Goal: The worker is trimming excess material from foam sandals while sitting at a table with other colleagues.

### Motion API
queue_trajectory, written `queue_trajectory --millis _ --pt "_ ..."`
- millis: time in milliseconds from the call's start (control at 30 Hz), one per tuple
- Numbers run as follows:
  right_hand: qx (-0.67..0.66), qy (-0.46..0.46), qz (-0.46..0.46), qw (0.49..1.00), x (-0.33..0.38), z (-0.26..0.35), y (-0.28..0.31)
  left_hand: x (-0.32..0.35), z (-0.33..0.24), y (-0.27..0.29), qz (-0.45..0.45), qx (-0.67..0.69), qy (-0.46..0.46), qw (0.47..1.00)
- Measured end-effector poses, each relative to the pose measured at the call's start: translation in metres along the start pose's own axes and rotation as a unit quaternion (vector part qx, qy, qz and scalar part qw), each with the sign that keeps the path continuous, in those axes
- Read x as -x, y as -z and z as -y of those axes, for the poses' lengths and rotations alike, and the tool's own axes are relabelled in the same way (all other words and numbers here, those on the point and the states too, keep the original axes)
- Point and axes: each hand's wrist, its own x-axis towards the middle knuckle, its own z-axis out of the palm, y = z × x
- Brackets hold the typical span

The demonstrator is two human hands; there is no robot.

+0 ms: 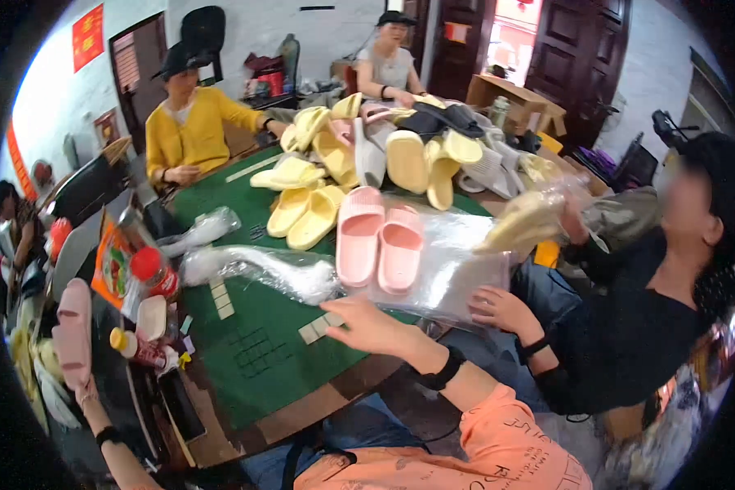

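Far out at the left, my left hand (84, 392) grips a pair of pink slippers (74, 327) held upright beside the table. My right hand (369, 328) reaches over the near table edge, fingers apart and holding nothing. Just beyond it, another pair of pink slide slippers (359, 249) lies on a stack of clear plastic bags (457, 253). To the left of these stretches a crumpled clear plastic bag (261, 269). A pair of yellow slippers (306, 214) sits behind the bag, in front of a heap of yellow, grey and black slippers (404, 155).
A co-worker at the right handles a bagged yellow slipper (518, 220), one hand on the bags. Two more people sit across the green-topped table (302, 388). A red-lidded jar (153, 273) and a yellow-capped bottle (135, 347) crowd the left edge. A cardboard box (518, 102) stands behind.
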Motion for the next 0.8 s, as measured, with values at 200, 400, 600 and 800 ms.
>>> queue_trajectory --millis 200,400,600,800 --pt "0.018 -0.037 0.075 0.996 0.008 -0.005 0.001 0.003 -0.084 -0.056 -0.047 0.286 0.075 0.954" --pt "-0.156 -0.009 0.082 0.984 -0.03 0.048 -0.008 0.054 -0.146 -0.084 -0.042 0.446 0.134 0.884" --pt "-0.472 -0.049 0.031 0.88 -0.076 0.059 -0.017 0.137 -0.218 -0.248 0.223 0.567 0.227 0.76" --pt "-0.641 0.047 -0.001 0.766 -0.051 0.053 -0.027 0.201 -0.245 -0.323 0.207 0.525 0.476 0.675"
